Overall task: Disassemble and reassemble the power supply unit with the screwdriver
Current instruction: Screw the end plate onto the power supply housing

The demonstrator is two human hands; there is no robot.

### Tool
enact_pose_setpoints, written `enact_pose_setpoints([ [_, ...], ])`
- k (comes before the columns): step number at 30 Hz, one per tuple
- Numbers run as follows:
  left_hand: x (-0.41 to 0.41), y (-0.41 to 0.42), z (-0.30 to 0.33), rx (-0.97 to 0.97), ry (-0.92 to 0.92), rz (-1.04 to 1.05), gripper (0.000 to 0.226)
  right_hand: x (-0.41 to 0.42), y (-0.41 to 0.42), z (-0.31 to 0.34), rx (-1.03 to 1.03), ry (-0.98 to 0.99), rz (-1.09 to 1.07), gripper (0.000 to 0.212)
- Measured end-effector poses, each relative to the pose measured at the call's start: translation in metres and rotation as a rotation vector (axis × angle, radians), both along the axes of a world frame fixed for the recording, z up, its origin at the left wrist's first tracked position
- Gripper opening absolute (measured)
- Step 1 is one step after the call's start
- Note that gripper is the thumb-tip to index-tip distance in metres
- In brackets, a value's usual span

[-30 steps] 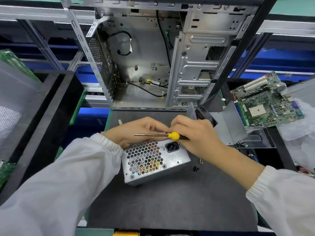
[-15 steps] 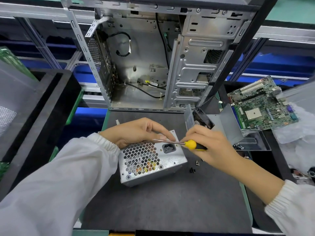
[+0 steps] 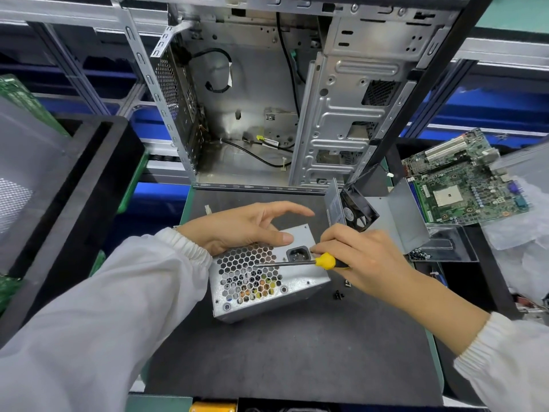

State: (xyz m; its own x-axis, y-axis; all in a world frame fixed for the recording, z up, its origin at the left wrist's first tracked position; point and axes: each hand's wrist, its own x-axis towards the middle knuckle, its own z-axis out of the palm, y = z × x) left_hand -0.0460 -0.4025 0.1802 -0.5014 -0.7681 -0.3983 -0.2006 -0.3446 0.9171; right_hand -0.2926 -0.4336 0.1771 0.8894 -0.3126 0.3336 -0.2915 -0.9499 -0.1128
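Steady power supply unit (image 3: 267, 281) under spread left hand (image 3: 237, 230); keep screwdriver (image 3: 300, 262), pinched by right hand (image 3: 356, 260), square to screw.

Silver power supply unit (image 3: 267, 281); yellow-handled screwdriver (image 3: 300, 262) across it

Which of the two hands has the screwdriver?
The right hand grips the yellow-handled screwdriver; the left hand holds no tool, resting on the power supply unit.
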Motion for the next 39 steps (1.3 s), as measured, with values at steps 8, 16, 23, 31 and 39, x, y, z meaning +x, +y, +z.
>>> enact_pose_setpoints([
  [8,-0.001,-0.025,0.0,0.426,-0.026,-0.13,0.036,0.0,0.004,0.005,-0.147,0.08,0.06,0.024],
  [16,-0.004,-0.03,-0.003,0.593,0.003,-0.139,0.035,-0.009,0.007,0.009,-0.08,0.085,0.093,0.031],
  [23,-0.007,-0.028,-0.003,0.644,-0.042,-0.124,0.053,-0.015,0.01,0.0,-0.14,0.006,0.115,0.033],
  [31,-0.014,-0.034,0.01,0.622,-0.074,-0.25,0.019,-0.019,0.013,-0.006,0.003,0.028,0.065,0.047],
  [39,-0.026,-0.032,0.018,0.617,-0.184,-0.203,0.035,-0.024,0.02,-0.019,0.076,-0.039,-0.002,0.055],
])
